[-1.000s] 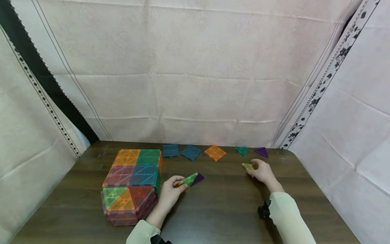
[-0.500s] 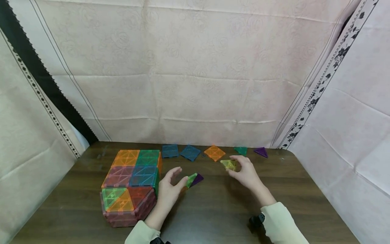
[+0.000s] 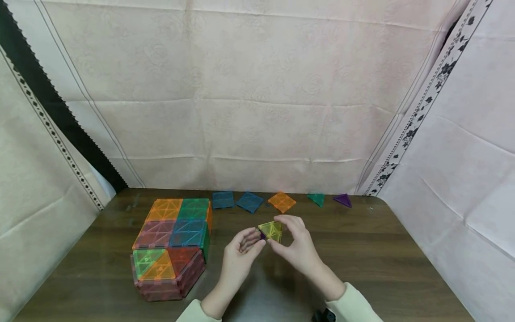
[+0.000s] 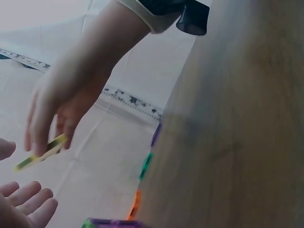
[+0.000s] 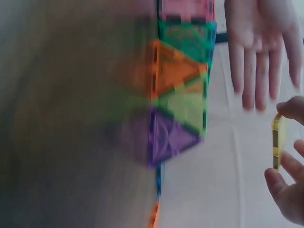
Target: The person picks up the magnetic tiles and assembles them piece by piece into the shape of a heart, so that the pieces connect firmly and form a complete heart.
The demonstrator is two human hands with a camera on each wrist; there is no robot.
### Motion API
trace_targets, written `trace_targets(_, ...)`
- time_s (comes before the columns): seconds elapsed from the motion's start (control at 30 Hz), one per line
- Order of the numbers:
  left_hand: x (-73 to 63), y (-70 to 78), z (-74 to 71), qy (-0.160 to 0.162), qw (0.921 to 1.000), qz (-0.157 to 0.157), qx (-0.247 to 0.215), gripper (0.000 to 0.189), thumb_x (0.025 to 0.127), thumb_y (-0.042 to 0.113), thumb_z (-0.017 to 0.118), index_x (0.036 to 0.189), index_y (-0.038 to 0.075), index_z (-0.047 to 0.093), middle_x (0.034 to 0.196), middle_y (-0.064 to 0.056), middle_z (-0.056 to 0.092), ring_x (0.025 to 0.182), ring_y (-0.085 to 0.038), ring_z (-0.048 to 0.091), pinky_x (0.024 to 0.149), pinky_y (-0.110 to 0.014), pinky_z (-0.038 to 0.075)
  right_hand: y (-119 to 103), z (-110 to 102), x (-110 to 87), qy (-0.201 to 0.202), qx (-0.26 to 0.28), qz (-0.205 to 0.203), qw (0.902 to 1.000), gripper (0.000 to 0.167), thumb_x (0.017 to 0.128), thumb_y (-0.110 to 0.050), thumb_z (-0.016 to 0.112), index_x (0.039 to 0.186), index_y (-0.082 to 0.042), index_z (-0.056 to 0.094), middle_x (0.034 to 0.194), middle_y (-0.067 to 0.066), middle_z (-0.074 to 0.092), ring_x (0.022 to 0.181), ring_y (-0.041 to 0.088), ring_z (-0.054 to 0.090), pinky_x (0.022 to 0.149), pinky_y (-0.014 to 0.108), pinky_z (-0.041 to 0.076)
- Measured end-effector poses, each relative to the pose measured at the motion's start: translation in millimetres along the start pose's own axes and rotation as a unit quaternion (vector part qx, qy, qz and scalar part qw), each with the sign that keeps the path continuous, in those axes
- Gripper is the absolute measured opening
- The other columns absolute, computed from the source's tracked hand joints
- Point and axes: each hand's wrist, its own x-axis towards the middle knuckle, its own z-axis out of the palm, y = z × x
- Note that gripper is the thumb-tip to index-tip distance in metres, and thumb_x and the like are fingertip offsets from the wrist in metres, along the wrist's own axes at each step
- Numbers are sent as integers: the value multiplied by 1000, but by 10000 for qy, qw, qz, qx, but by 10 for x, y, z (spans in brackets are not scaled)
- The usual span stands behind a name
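Observation:
My right hand [image 3: 299, 250] pinches a yellow triangular magnetic tile [image 3: 272, 230] between thumb and fingers, above the table. My left hand [image 3: 238, 257] is just left of it, fingers extended and holding nothing; in the right wrist view its fingers [image 5: 262, 71] hang straight. Below the hands, joined triangular tiles stand upright in a row: orange [image 5: 176, 71], light green [image 5: 183, 108] and purple [image 5: 168, 138]. From the head, the hands and the yellow tile hide most of that row. The left wrist view shows the yellow tile [image 4: 50, 148] nearly edge-on.
A block built of coloured magnetic tiles [image 3: 177, 232] stands at the left of the brown table [image 3: 382, 259]. Along the back edge are two blue squares [image 3: 250, 202], an orange square [image 3: 282, 202], a green triangle [image 3: 317, 199] and a purple triangle [image 3: 343, 200]. White cloth [image 3: 261, 89] hangs behind.
My right hand has carried the yellow triangle leftward from the right side to beside my left hand. My left hand has let go of the standing tile row and risen above it.

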Motion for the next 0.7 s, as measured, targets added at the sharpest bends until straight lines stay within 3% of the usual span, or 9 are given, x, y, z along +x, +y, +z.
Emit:
trace_targets(0.13,-21,-11,42,-179,9979,-425,-445,46,91,17,68,125,-10,55,115,-23,65,103,-22,66,87,-23,52,-80,107,-71,115,107,-266,9995,56,70,-2,82,122,-8,61,119,5,61,104,19,51,80,27,49)
trace_targets(0.17,-26,-15,49,-197,9974,-517,-467,44,91,18,68,123,-10,56,112,-22,66,93,-18,67,81,-20,52,-90,130,-88,112,139,-308,9994,57,70,-1,81,122,-8,60,120,5,61,105,19,51,80,28,50)
trace_targets(0.33,-30,-46,59,-174,9933,-807,-802,35,93,14,64,115,-13,60,102,-24,69,79,-9,66,72,-21,54,-113,211,-144,-33,190,-414,9990,55,71,-4,81,121,-6,60,122,4,60,107,18,48,78,31,50)
trace_targets(0.5,-22,-78,48,-38,9931,-761,-890,31,94,9,62,113,-15,60,99,-26,69,85,-18,70,73,-27,57,-104,219,-150,-182,71,-512,9985,55,71,-10,84,120,-4,60,123,4,61,109,20,49,80,35,50)
trace_targets(0.7,13,-117,36,197,9944,-672,-794,27,93,5,62,111,-16,61,98,-28,68,86,-21,70,73,-28,56,-10,97,-94,-517,282,-45,9983,56,78,-18,81,128,-11,57,128,6,58,113,21,52,84,36,51)
